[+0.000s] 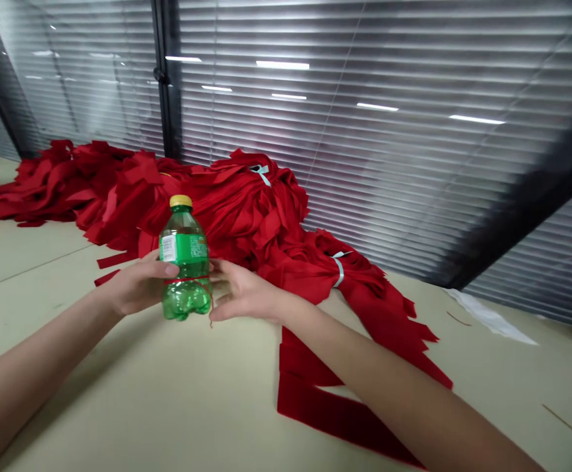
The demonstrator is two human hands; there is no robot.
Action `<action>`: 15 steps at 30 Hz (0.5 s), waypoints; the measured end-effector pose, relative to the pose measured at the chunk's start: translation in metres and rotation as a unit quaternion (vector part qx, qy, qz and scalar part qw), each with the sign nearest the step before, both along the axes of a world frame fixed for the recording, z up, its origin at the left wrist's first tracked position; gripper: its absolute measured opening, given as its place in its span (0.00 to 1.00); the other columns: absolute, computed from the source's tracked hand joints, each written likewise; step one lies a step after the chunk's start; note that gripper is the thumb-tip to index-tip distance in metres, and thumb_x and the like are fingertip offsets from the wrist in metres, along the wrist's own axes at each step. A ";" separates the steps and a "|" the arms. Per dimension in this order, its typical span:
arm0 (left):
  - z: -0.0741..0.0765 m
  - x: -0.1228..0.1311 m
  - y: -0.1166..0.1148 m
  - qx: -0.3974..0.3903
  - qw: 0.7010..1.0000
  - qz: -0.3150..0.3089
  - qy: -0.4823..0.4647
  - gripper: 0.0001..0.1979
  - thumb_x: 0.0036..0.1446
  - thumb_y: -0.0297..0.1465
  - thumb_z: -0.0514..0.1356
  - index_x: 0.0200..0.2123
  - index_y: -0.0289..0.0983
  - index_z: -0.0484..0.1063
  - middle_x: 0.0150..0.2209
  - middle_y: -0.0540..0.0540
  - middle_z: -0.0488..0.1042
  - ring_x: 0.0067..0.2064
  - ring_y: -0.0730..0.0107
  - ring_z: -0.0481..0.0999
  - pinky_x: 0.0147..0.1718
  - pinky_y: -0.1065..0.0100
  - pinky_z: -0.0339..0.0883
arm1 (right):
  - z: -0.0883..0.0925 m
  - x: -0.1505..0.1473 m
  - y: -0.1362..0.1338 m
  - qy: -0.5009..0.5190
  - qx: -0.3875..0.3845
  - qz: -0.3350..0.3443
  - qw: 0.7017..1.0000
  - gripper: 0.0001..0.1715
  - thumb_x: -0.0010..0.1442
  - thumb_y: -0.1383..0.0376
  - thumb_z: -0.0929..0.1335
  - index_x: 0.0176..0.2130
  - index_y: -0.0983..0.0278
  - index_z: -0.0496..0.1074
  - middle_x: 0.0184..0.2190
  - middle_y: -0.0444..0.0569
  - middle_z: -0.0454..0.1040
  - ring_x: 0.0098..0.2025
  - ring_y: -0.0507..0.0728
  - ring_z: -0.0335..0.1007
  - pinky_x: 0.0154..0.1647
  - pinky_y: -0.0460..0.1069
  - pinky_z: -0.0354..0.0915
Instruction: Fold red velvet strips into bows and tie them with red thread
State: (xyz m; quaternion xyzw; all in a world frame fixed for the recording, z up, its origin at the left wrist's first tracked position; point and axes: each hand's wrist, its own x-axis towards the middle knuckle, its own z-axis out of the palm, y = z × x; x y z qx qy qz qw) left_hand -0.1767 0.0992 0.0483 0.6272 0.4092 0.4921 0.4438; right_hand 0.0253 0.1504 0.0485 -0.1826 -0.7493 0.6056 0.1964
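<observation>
A small green plastic bottle (187, 303) with a yellow cap and a green-and-white label is held upright above the table. My left hand (141, 282) is closed on its left side, the thumb lying across the front. Round the bottle, below the label, runs a thin red string (186, 280), and a loose end dangles at the lower right. My right hand (241, 294) is at the bottle's right side, thumb and fingers apart and curved. Its thumb tip is beside the dangling string; some fingertips are partly hidden behind the bottle.
Red cloth strips (231, 210) lie heaped along the back of the pale table (168, 400). Some bundles have a light tie (339, 270). Longer red strips (335, 410) spread under my right forearm. A white scrap (492, 316) lies at right. Blinds-covered windows (286, 118) stand behind.
</observation>
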 end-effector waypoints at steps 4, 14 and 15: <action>0.002 0.004 -0.003 -0.068 0.994 -0.051 -0.062 0.17 0.44 0.37 0.64 0.38 0.37 0.72 0.34 0.43 0.78 0.33 0.57 0.78 0.32 0.59 0.75 | -0.003 -0.001 -0.014 0.003 -0.177 0.016 0.984 0.20 0.42 0.72 0.70 0.38 0.66 0.68 0.31 0.44 0.69 0.25 0.47 0.62 0.29 0.46 0.60; 0.001 0.010 -0.002 -0.072 0.990 0.099 0.071 0.25 0.39 0.36 0.70 0.41 0.38 0.68 0.37 0.45 0.77 0.38 0.58 0.77 0.36 0.61 0.72 | -0.011 0.080 -0.056 0.043 -0.108 -0.246 0.962 0.21 0.61 0.57 0.62 0.21 0.63 0.57 0.17 0.36 0.45 0.19 0.47 0.40 0.21 0.46 0.41; -0.003 0.010 0.001 -0.057 0.981 0.144 0.120 0.27 0.37 0.37 0.71 0.41 0.39 0.67 0.36 0.46 0.77 0.38 0.58 0.77 0.37 0.61 0.72 | -0.011 0.089 -0.061 0.051 -0.066 -0.256 0.963 0.22 0.62 0.56 0.61 0.21 0.63 0.55 0.18 0.37 0.47 0.20 0.48 0.42 0.21 0.47 0.43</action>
